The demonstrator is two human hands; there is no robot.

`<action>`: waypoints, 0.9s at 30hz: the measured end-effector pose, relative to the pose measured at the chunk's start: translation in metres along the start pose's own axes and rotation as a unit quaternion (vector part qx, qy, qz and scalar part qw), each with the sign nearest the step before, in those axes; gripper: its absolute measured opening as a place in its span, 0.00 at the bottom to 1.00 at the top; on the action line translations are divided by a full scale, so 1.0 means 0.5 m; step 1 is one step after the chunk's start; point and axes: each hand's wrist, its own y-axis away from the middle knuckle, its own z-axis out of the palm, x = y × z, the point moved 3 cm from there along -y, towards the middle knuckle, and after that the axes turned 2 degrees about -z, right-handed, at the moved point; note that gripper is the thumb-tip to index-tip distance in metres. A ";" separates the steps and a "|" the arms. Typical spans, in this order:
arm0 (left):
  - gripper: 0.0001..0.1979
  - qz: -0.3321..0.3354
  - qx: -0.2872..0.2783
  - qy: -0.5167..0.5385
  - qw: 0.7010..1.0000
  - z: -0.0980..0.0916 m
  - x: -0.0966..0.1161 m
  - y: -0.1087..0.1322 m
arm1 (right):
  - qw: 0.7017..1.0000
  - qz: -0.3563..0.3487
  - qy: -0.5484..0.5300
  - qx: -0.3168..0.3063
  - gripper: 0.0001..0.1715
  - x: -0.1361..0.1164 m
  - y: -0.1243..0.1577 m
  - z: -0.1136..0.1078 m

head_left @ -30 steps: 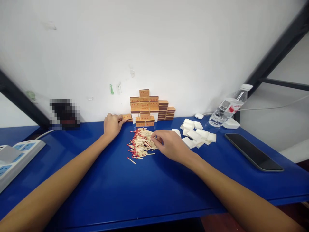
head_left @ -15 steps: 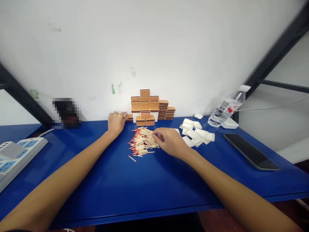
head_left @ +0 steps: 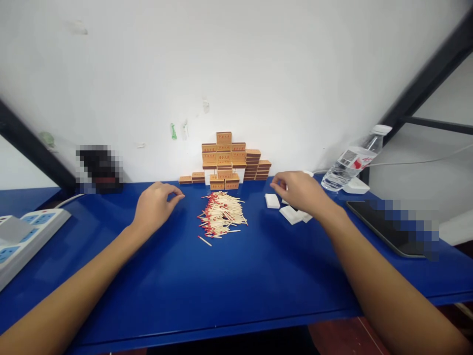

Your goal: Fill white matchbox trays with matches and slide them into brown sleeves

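My left hand [head_left: 155,204] hangs over the blue tabletop, left of a heap of red-tipped matches [head_left: 225,214]. Its thumb and forefinger come together at the tips, and nothing shows between them. Over the white pieces [head_left: 290,214], which look like small trays, is my right hand [head_left: 301,190]. Its fingers are curved, with a gap at the thumb, and I see nothing held; some pieces are hidden beneath it. Orange matchboxes [head_left: 223,158] are built up against the wall behind the matches. Low matchboxes [head_left: 185,180] lie at the left end of that structure.
A water bottle [head_left: 351,160] leans at the back right beside a white block [head_left: 355,186]. The dark phone [head_left: 384,229] lies in front of it. On the left is a power strip [head_left: 33,236]. A single match [head_left: 205,240] lies before the heap.
My left hand has drawn back from the matchboxes at the left end, uncovering the outermost one. My right hand has moved from the match heap rightward, over the white pieces.
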 end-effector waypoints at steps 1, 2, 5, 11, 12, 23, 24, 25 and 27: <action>0.08 0.007 -0.001 0.012 1.000 -0.006 0.000 0.009 | 1.000 0.004 0.002 -0.020 0.10 0.014 0.000 -0.003; 0.08 0.023 0.000 0.032 0.999 -0.012 0.002 0.015 | 0.999 0.005 0.001 -0.040 0.10 0.025 0.001 -0.003; 0.13 0.121 0.027 0.093 0.988 -0.028 0.022 0.025 | 0.995 -0.003 -0.011 -0.096 0.10 0.040 0.006 0.010; 0.11 0.247 0.056 0.083 0.964 -0.026 0.083 0.047 | 0.982 -0.067 -0.043 -0.172 0.08 0.017 0.012 0.060; 0.11 0.259 0.051 0.084 0.961 -0.022 0.094 0.052 | 0.980 -0.079 -0.046 -0.177 0.08 0.009 0.013 0.062; 0.36 0.204 -0.189 0.217 0.936 -0.055 0.173 0.096 | 0.848 -0.258 -0.343 -0.310 0.05 -0.209 0.109 -0.001; 0.37 0.198 -0.241 0.225 0.923 -0.054 0.178 0.102 | 0.837 -0.268 -0.349 -0.325 0.04 -0.223 0.117 0.008; 0.34 0.195 -0.288 0.230 0.909 -0.051 0.183 0.108 | 0.830 -0.274 -0.352 -0.334 0.03 -0.233 0.122 0.018; 0.24 0.185 -0.343 0.232 0.891 -0.043 0.189 0.116 | 0.827 -0.278 -0.353 -0.338 0.03 -0.241 0.127 0.035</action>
